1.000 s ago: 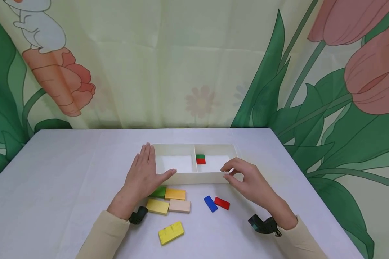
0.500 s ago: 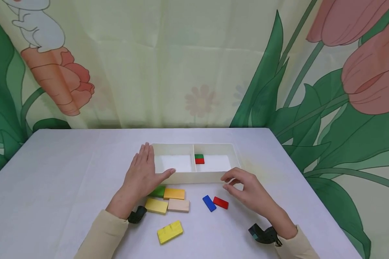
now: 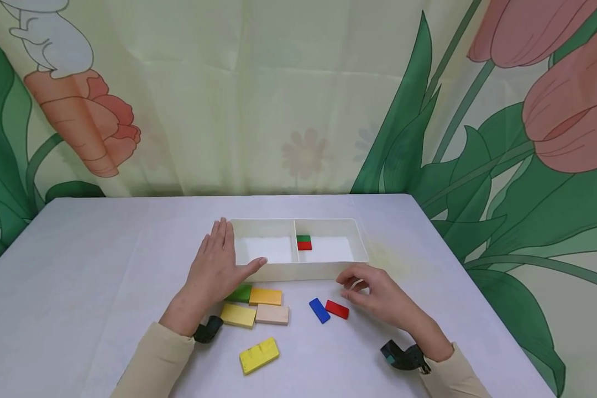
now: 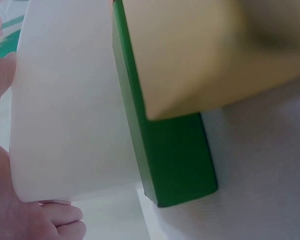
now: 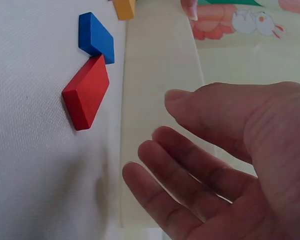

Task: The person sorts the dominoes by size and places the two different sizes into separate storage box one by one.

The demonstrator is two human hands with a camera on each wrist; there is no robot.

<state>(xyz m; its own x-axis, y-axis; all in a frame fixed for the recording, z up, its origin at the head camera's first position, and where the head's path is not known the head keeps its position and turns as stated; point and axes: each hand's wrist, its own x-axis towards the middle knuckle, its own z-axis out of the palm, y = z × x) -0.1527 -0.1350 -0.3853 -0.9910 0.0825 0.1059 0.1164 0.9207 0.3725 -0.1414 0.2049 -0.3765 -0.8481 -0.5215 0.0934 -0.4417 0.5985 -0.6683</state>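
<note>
My left hand lies along the left end of a white two-part box, its fingers straight and the thumb over the front rim. Just in front of the box's right corner hovers my right hand, fingers loosely bent with a gap to the thumb and nothing between them, as the right wrist view shows. A red block lies left of that hand, its end against a blue block. Inside the right compartment, a small green block and a small red block sit by the divider.
Before the box lie a green block, partly behind the left hand, an orange block, a pale yellow block and a beige block. A bright yellow block is nearer. A printed curtain hangs behind the table.
My right hand has come down from the box's right front rim toward the table, beside the red block. The left hand stays on the box, and the whole view shifts slightly.
</note>
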